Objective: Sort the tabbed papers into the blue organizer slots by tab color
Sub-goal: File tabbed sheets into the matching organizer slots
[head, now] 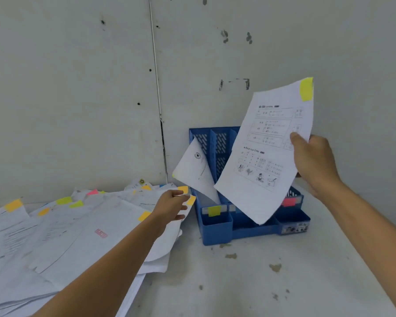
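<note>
Right hand (313,161) pinches sheet (261,156) at right edge, thumb on front. Yellow tab (306,89) at top corner of it. Sheet hangs in air, tilted, in front of organizer (215,235), hides middle slots. Left slot holds second sheet (197,170), leaning out to left. Left hand (172,202) on pile (78,225) edge, fingers half curled beside orange tab (191,200); cannot tell if pinching.

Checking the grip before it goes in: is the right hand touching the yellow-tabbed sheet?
Touching. The head view shows the right hand gripping the yellow-tabbed sheet at its right edge, thumb on its front.
</note>
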